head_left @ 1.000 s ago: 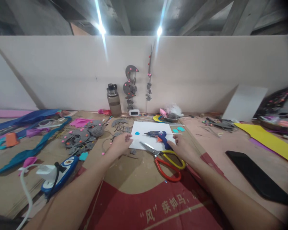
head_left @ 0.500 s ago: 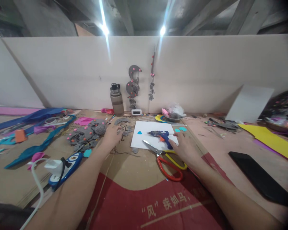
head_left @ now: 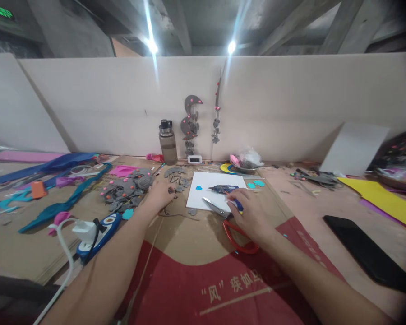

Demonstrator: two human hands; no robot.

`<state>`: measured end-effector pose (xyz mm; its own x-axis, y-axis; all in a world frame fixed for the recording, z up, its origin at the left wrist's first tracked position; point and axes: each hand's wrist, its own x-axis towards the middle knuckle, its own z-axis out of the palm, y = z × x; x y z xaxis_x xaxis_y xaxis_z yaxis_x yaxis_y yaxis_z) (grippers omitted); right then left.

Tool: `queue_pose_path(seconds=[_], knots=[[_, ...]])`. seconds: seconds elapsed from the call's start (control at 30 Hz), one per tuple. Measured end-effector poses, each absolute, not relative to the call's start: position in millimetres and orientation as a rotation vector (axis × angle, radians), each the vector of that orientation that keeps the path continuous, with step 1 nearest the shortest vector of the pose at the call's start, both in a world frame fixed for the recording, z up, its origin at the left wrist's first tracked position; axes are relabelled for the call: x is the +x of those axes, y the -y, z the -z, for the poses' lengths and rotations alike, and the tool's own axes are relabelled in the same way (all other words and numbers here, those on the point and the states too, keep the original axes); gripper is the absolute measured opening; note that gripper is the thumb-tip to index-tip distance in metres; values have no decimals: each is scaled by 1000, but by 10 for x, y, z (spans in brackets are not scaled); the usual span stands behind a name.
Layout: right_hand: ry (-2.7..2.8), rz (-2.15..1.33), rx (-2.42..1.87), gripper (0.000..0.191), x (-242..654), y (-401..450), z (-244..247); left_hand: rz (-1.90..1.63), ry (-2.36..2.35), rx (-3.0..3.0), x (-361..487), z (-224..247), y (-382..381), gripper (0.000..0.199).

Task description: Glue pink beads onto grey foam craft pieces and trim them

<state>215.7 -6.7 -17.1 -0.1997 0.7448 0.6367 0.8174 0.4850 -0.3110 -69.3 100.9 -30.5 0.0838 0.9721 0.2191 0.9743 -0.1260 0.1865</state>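
My left hand (head_left: 160, 196) is at the left of the white sheet (head_left: 196, 201), its fingers curled in beside grey felt cutouts (head_left: 176, 174); whatever it may pinch is too small to make out. My right hand (head_left: 248, 210) closes around the handle of a blue glue gun (head_left: 219, 188), which lies on the sheet with its nozzle to the left. Beneath that hand are scissors (head_left: 214, 207); their red loop shows and the yellow one is hidden. A small blue heart (head_left: 199, 187) rests on the sheet, and blue flower shapes (head_left: 256, 184) are at its right.
Left of my left hand sits a heap of grey felt pieces with pink dots (head_left: 126, 189). Nearer are a power strip (head_left: 101, 234) and its white cable. A bottle (head_left: 168, 144) and a small clock (head_left: 194, 159) stand at the back; a black phone (head_left: 362, 248) lies right.
My right hand has moved left and over the scissors, onto the glue gun's handle. The fingers of my left hand have drawn together. The view has shifted slightly.
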Motion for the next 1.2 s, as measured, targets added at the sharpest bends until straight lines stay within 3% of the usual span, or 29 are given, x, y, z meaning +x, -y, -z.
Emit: queue_pose_path(seconds=[0.27, 0.5, 0.63, 1.2], knots=[[1928, 1, -1280, 15, 2238, 45, 124, 570, 2086, -2241, -802, 328, -1081, 24], [1950, -27, -1286, 15, 2223, 41, 162, 870, 1867, -2694, -659, 253, -999, 23], [1977, -9, -1290, 14, 2233, 37, 175, 737, 1850, -2978, -508, 154, -815, 24], [2015, -63, -1296, 14, 2217, 46, 211, 298, 1521, -3223, -334, 87, -632, 25]])
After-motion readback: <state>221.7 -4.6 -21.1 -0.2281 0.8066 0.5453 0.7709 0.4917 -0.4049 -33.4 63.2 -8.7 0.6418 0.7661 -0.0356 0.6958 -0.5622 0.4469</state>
